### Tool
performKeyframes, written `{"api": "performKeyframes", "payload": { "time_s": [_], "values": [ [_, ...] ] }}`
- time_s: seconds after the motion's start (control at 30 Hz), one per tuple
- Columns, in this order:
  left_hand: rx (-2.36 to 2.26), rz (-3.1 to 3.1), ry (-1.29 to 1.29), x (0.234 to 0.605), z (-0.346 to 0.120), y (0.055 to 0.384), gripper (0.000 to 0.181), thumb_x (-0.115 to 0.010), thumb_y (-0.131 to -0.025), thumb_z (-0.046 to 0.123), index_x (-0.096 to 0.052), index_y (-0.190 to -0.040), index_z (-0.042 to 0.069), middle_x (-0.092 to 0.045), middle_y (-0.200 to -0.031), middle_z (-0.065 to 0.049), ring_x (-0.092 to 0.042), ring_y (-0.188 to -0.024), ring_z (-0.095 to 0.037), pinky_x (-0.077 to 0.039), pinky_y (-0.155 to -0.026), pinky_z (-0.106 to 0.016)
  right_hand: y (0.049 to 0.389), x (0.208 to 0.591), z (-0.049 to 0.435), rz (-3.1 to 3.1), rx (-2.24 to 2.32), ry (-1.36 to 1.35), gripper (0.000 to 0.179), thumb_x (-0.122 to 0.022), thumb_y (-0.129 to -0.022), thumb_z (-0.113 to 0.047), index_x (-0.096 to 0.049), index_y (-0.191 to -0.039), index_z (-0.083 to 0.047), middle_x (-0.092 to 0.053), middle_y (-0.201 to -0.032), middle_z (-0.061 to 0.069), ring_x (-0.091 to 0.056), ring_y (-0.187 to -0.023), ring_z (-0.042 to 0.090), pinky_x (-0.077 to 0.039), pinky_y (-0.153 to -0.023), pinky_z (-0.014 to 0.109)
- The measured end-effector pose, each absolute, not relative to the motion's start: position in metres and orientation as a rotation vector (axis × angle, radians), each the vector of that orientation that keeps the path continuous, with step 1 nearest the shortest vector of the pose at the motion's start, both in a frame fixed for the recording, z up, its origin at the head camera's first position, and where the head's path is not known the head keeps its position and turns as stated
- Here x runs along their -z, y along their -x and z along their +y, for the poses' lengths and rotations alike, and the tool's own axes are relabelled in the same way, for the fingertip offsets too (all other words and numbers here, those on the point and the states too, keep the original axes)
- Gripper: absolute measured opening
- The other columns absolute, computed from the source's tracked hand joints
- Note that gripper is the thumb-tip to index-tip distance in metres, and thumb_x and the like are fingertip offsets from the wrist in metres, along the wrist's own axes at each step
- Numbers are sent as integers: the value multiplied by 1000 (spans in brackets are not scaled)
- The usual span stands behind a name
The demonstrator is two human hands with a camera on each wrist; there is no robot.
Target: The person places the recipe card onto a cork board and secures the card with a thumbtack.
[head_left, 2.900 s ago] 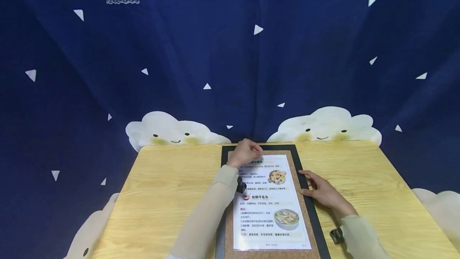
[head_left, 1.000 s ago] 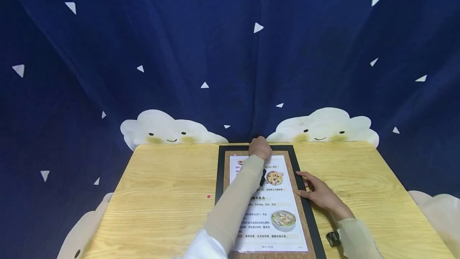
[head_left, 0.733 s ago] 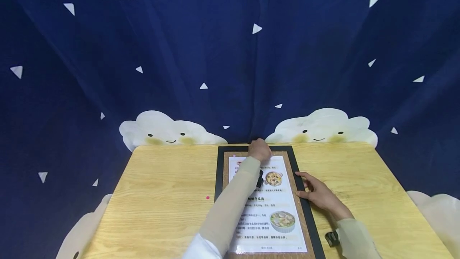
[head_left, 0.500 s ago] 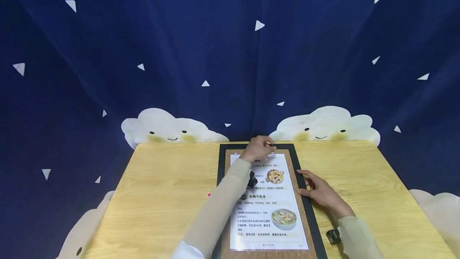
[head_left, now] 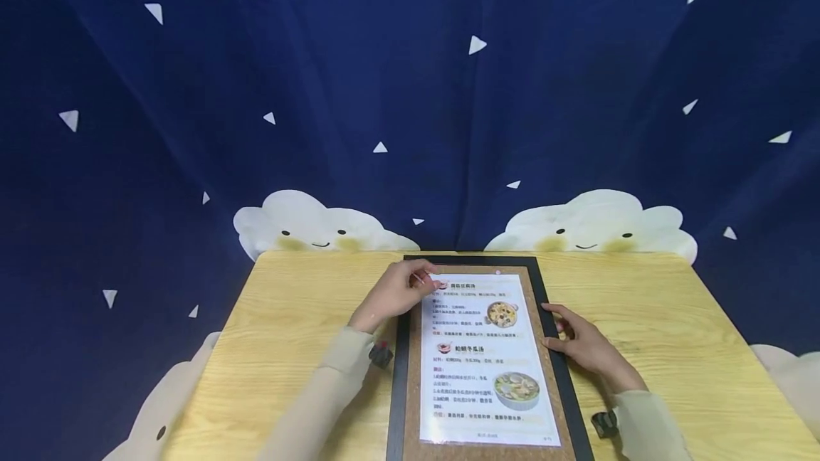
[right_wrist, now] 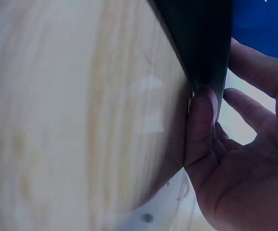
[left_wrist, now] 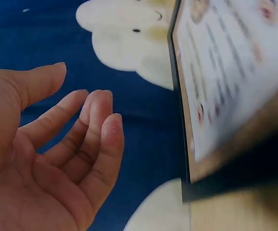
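A cork board [head_left: 500, 452] with a black frame [head_left: 565, 383] lies on the table, bearing a printed recipe sheet [head_left: 470, 390] with two pictures of bowls. A small pink pushpin [head_left: 498, 272] shows at the sheet's top edge. My left hand [head_left: 393, 290] hovers at the upper left corner of the board, fingertips over the sheet's corner. In the left wrist view, the left hand [left_wrist: 57, 149] has loosely bent fingers with nothing between them. My right hand [head_left: 589, 347] holds the right side of the frame; the right wrist view shows its fingers [right_wrist: 204, 120] around the black edge.
The light wooden table [head_left: 307, 319] extends on both sides of the board. Behind it hangs a dark blue curtain [head_left: 423, 91] with white triangles and smiling clouds [head_left: 596, 223]. A bit of red shows beside the black left wrist camera [head_left: 381, 354].
My left hand has left the board's top edge and moved left to the upper left corner. A pink pushpin now shows at the top of the sheet. The right hand stays on the frame.
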State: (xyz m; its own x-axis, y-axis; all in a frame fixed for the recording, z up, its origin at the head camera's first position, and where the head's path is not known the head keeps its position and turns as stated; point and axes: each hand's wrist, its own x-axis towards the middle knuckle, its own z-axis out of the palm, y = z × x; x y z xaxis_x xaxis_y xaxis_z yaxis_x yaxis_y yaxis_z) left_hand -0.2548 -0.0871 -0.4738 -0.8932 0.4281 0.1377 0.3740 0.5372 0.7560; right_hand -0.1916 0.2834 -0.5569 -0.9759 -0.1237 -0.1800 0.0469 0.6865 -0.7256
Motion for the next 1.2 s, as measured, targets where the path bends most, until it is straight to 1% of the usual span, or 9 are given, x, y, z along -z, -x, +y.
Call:
{"api": "performKeyframes", "payload": {
  "time_s": [0.2, 0.33, 0.43, 0.6, 0.73, 0.83, 0.97, 1.07, 1.2],
  "values": [
    [-1259, 2695, -649, 483, -124, 227, 7, -69, -98, 12, -76, -97, 8, -69, -82, 2, -58, -74, -8, -48, -70, -21, 191, 556, 283, 2661, 1176, 2, 73, -78, -92, -17, -43, -155, -5, -56, -106, 13, -47, -89, 21, -37, -74, 29],
    [-1203, 2682, -590, 497, -141, 207, 8, -71, -97, 12, -75, -90, 11, -69, -77, 3, -59, -66, -6, -48, -62, -20, 191, 556, 285, 2667, 1157, -6, 73, -78, -92, -17, -43, -155, -5, -57, -106, 13, -48, -88, 21, -38, -74, 29],
    [-1134, 2704, -574, 507, -150, 194, 7, -73, -96, 13, -75, -89, 12, -69, -76, 4, -59, -65, -6, -48, -60, -20, 192, 554, 285, 2676, 1149, 1, 73, -78, -92, -17, -43, -155, -5, -58, -107, 13, -49, -88, 21, -39, -75, 30],
    [-1061, 2716, -503, 519, -161, 178, 4, -77, -90, 8, -75, -88, 11, -68, -77, 6, -58, -68, -5, -48, -64, -20, 193, 553, 283, 2670, 1156, 9, 73, -78, -92, -17, -43, -155, -5, -57, -107, 13, -49, -89, 21, -39, -76, 30],
    [-1045, 2705, -429, 525, -167, 168, 9, -79, -83, 4, -74, -88, 10, -65, -74, 7, -56, -67, -5, -46, -66, -21, 192, 552, 282, 2660, 1171, 6, 72, -77, -93, -15, -42, -155, -4, -56, -106, 13, -48, -88, 21, -38, -73, 28],
    [-1028, 2702, -394, 529, -168, 164, 13, -83, -79, 7, -74, -89, 10, -63, -73, 7, -54, -66, -7, -45, -66, -22, 191, 552, 282, 2658, 1178, -4, 73, -77, -93, -15, -42, -155, -3, -57, -107, 14, -49, -89, 21, -39, -73, 28],
    [-989, 2693, -379, 533, -166, 159, 17, -86, -77, 10, -75, -90, 9, -62, -73, 8, -52, -65, -8, -44, -64, -22, 191, 551, 282, 2652, 1170, -21, 74, -77, -93, -16, -41, -156, -4, -57, -109, 14, -49, -90, 22, -39, -74, 28],
    [-971, 2693, -378, 535, -164, 156, 15, -85, -77, 8, -76, -89, 9, -61, -72, 8, -52, -64, -7, -44, -65, -22, 191, 552, 282, 2650, 1164, -19, 74, -77, -93, -16, -41, -156, -4, -56, -109, 14, -48, -90, 22, -39, -74, 29],
    [-971, 2711, -379, 537, -163, 154, 12, -80, -78, 1, -76, -84, 10, -63, -70, 7, -53, -63, -8, -44, -63, -22, 192, 552, 281, 2655, 1158, -11, 73, -77, -93, -17, -41, -156, -5, -55, -108, 14, -48, -89, 21, -38, -73, 29]
  ]
}}
